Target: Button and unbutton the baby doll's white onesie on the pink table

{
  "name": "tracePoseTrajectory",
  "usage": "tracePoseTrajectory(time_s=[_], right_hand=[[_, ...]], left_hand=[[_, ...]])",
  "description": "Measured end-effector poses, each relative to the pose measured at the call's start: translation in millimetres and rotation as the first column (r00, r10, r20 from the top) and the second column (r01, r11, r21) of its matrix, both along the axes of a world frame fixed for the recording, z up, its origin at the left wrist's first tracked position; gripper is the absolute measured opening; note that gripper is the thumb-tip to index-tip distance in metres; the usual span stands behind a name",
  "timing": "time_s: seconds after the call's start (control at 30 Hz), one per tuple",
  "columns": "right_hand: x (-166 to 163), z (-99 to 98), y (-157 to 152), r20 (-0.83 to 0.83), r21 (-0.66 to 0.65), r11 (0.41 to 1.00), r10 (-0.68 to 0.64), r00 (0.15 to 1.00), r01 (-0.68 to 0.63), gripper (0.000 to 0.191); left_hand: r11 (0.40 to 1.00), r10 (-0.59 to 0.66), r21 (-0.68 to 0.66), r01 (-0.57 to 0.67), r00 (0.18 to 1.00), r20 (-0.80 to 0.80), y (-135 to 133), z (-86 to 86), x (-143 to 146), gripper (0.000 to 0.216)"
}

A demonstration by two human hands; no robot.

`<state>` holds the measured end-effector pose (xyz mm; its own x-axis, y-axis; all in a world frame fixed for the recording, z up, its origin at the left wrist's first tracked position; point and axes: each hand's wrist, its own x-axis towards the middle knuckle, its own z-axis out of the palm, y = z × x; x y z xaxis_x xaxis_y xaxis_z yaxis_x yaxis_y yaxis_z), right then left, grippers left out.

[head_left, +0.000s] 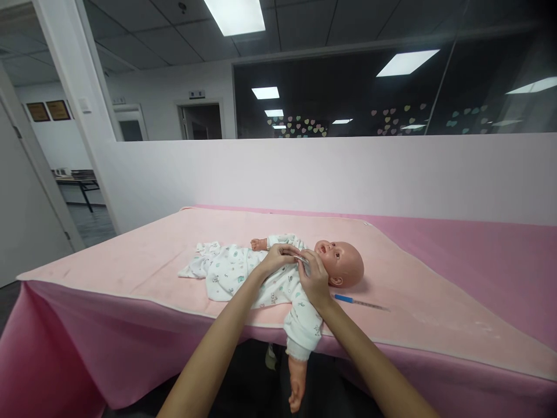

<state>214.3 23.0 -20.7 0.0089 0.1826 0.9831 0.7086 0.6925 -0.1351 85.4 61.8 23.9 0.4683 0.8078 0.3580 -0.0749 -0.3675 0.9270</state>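
Observation:
A baby doll (346, 264) lies on its back with its head to the right, dressed in a white printed outfit (232, 270). At the doll's upper chest, just below its chin, my left hand (278, 258) has its fingers pinched on the outfit's front edge. Close beside it, my right hand (315, 278) is also closed on the cloth near the collar. The fingers partly hide the neckline, so the exact fastening cannot be made out. One doll arm (297, 380) hangs over the table's near edge. The other doll arm (259, 244) rests on the far side.
A thin stick with a blue end (343, 298), resembling a thermometer, lies right of the doll's shoulder. Beneath everything spreads a peach blanket (143, 249) over a pink cloth (491, 255). A low white wall (304, 174) with glass above it stands behind the table.

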Motion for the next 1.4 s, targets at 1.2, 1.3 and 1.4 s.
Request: tracePoseTrajectory(time_s=[1.2,1.3,1.4], right_hand=[[-1.0,1.6,-5.4,-0.017,-0.068,0.998,0.015,1.0,-0.016,0.024],[-1.3,1.5,-5.8,-0.023,-0.061,0.998,0.003,1.0,-0.004,0.023],[-1.6,1.8,-5.5,-0.038,-0.055,0.998,-0.008,0.999,0.006,0.021]], left_hand=[[1.0,-0.02,-0.012,0.021,0.997,0.07,0.8,-1.9,0.8,0.032],[0.999,-0.023,-0.04,0.026,0.997,0.079,1.4,-2.2,0.7,0.033],[0.997,-0.021,-0.068,0.028,0.995,0.093,2.4,-2.5,0.6,0.032]])
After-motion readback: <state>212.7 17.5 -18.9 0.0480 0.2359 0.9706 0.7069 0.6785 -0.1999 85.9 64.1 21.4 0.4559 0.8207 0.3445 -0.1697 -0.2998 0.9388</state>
